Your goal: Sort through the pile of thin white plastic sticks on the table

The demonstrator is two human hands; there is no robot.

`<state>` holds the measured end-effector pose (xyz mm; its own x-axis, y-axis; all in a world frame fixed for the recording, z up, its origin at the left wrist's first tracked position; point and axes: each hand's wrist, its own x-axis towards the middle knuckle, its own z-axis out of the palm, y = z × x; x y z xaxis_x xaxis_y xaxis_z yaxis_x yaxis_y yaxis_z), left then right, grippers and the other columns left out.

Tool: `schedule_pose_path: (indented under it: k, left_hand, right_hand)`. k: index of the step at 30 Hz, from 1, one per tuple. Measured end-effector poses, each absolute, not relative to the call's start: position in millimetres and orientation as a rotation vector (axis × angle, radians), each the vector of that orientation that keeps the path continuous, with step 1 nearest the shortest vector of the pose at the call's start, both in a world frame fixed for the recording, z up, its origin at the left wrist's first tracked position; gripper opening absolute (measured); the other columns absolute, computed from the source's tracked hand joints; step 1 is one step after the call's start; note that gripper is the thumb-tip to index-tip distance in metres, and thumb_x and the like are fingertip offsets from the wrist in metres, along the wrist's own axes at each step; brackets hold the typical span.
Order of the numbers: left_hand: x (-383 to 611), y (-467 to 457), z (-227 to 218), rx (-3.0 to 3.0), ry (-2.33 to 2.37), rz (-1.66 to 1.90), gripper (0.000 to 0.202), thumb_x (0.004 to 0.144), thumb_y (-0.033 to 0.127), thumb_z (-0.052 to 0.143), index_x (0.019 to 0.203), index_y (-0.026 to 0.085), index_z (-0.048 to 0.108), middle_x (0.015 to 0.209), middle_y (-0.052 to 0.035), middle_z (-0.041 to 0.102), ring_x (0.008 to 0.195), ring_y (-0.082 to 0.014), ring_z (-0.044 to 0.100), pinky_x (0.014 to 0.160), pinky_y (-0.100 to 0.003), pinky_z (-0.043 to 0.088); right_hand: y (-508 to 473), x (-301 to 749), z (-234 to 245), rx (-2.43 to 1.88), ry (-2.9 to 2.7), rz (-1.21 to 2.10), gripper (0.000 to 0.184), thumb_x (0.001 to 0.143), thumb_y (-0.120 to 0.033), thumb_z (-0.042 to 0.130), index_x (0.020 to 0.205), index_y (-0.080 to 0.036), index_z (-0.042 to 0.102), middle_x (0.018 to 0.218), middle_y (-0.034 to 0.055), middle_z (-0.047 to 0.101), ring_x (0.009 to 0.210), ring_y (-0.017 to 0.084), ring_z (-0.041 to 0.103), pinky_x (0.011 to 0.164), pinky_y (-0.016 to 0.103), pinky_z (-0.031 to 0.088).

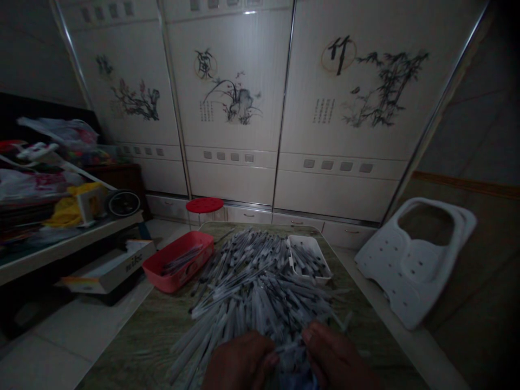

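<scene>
Our left hand [238,360] and right hand [337,355] are at the near edge of the table, at about 6 o'clock, both down in a heap of slim grey-and-white plastic tubes [252,287]. The fingers of both hands curl inward toward each other, with a small bunch of tubes between them and a blue object [298,380] just below. Neither hand lies flat and open, but in this dim light we cannot tell whether they are closed on the tubes or only resting against them.

The heap spreads from our hands toward 12 o'clock, its tubes crossing at all angles. A red plastic tray [195,245] at about 10 o'clock holds a few tubes lying lengthwise, and a white plastic tray [320,269] at about 1 o'clock holds more, with the heap just beside it. Both stand on a green-brown stone-patterned tabletop [134,346].

Past the far edge, at 12 o'clock, we see a round red stool [205,205] before wardrobe doors [365,92] painted with ink bamboo. At 3 o'clock, a perforated white plastic moulding [414,260] stands tilted. At 9 o'clock, a shelf [60,254] carries plastic bags, with a cardboard box [108,268] at its front edge.
</scene>
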<state>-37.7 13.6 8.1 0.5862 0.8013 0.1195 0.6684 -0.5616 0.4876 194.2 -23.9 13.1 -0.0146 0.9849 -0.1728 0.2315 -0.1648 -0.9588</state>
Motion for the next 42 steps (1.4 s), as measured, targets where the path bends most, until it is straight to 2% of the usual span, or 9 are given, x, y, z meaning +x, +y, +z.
schedule_pose_path:
  k: [6, 12, 17, 23, 27, 30, 34, 39, 42]
  left_hand:
    - [-39, 11, 9, 2.438, 1.163, 0.49, 0.028, 0.101, 0.028, 0.049, 0.096, 0.022, 0.076, 0.091, -0.0078, 0.08, 0.082, -0.0216, 0.077, 0.069, -0.027, 0.054]
    - [-41, 10, 16, 2.391, 1.148, 0.459, 0.03, 0.103, 0.028, 0.046, 0.097, 0.021, 0.076, 0.094, -0.008, 0.08, 0.085, -0.021, 0.076, 0.071, -0.026, 0.053]
    - [-39, 11, 19, 2.398, 1.157, 0.391, 0.029, 0.101, 0.027, 0.048, 0.098, 0.021, 0.077, 0.095, -0.0091, 0.081, 0.086, -0.0225, 0.077, 0.072, -0.027, 0.053]
    - [-38, 11, 14, 2.403, 1.138, 0.389, 0.029, 0.102, 0.029, 0.05, 0.096, 0.021, 0.077, 0.093, -0.0086, 0.081, 0.084, -0.0218, 0.076, 0.07, -0.026, 0.052]
    - [-40, 11, 14, 2.401, 1.18, 0.388, 0.027, 0.101, 0.028, 0.051, 0.096, 0.021, 0.077, 0.093, -0.0094, 0.08, 0.083, -0.0225, 0.077, 0.07, -0.027, 0.052]
    - [-42, 10, 17, 2.385, 1.165, 0.405, 0.029, 0.101, 0.027, 0.048, 0.096, 0.02, 0.076, 0.093, -0.0093, 0.08, 0.085, -0.0221, 0.076, 0.072, -0.026, 0.052]
    - [-44, 10, 17, 2.366, 1.106, 0.472, 0.033, 0.103, 0.031, 0.046, 0.096, 0.021, 0.075, 0.091, -0.0082, 0.079, 0.084, -0.0205, 0.075, 0.071, -0.025, 0.052]
    - [-45, 12, 11, 2.349, 1.121, 0.492, 0.031, 0.102, 0.03, 0.047, 0.096, 0.021, 0.075, 0.092, -0.0085, 0.079, 0.083, -0.0207, 0.074, 0.071, -0.025, 0.052]
    - [-46, 11, 12, 2.347, 1.085, 0.512, 0.032, 0.103, 0.031, 0.046, 0.094, 0.021, 0.075, 0.089, -0.0077, 0.078, 0.082, -0.0199, 0.073, 0.071, -0.025, 0.051]
  right_hand:
    - [-27, 194, 22, -1.496, -1.361, 1.213, 0.048, 0.088, -0.071, 0.063, 0.075, -0.026, 0.057, 0.073, -0.0015, 0.057, 0.072, 0.019, 0.053, 0.068, 0.03, 0.048]
    - [-26, 191, 26, -1.406, -1.479, 1.342, 0.052, 0.096, -0.073, 0.049, 0.078, -0.024, 0.055, 0.066, -0.0048, 0.05, 0.063, 0.015, 0.047, 0.063, 0.028, 0.039]
    - [-22, 193, 12, -1.48, -1.421, 1.219, 0.058, 0.091, -0.081, 0.053, 0.076, -0.025, 0.053, 0.071, -0.0039, 0.049, 0.068, 0.017, 0.048, 0.065, 0.029, 0.04]
    - [-23, 198, 13, -1.369, -1.478, 1.41, 0.06, 0.095, -0.081, 0.046, 0.079, -0.024, 0.054, 0.062, -0.0063, 0.047, 0.056, 0.013, 0.043, 0.055, 0.026, 0.034]
    - [-22, 195, 9, -1.468, -1.524, 1.256, 0.062, 0.093, -0.083, 0.045, 0.074, -0.024, 0.05, 0.066, -0.0056, 0.043, 0.062, 0.014, 0.043, 0.058, 0.027, 0.036]
    - [-22, 194, 11, -1.439, -1.548, 1.26, 0.062, 0.091, -0.084, 0.048, 0.075, -0.024, 0.05, 0.07, -0.0047, 0.044, 0.065, 0.015, 0.044, 0.059, 0.027, 0.038]
    - [-23, 194, 15, -1.299, -1.501, 1.408, 0.061, 0.091, -0.083, 0.05, 0.08, -0.023, 0.055, 0.064, -0.0057, 0.049, 0.056, 0.012, 0.042, 0.055, 0.026, 0.033]
    - [-23, 192, 10, -1.405, -1.427, 1.312, 0.063, 0.09, -0.085, 0.05, 0.076, -0.024, 0.051, 0.068, -0.0061, 0.044, 0.062, 0.013, 0.042, 0.059, 0.026, 0.036]
    - [-23, 194, 9, -1.316, -1.492, 1.355, 0.06, 0.091, -0.083, 0.052, 0.079, -0.024, 0.051, 0.067, -0.0056, 0.049, 0.06, 0.012, 0.042, 0.057, 0.026, 0.033]
